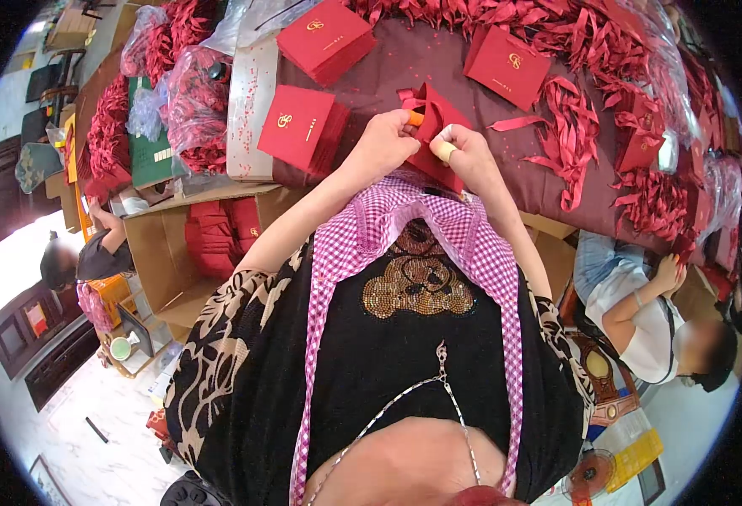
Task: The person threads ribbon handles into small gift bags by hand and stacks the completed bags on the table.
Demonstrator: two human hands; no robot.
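Close to the table's near edge, my left hand and my right hand grip a small red paper bag between them. Its top stands spread apart, and a bit of red ribbon shows beside my left fingers. An orange finger cover is on my left hand, a yellow one on my right thumb or finger. Left of my hands lies a stack of flat red bags with gold print. Another stack lies behind it, and a third is at the back right.
Loose red ribbons lie on the dark red tablecloth, with more heaped along the back. A cardboard box holding red pieces stands below left. Plastic sacks of ribbon are at left. Other people sit at right and far left.
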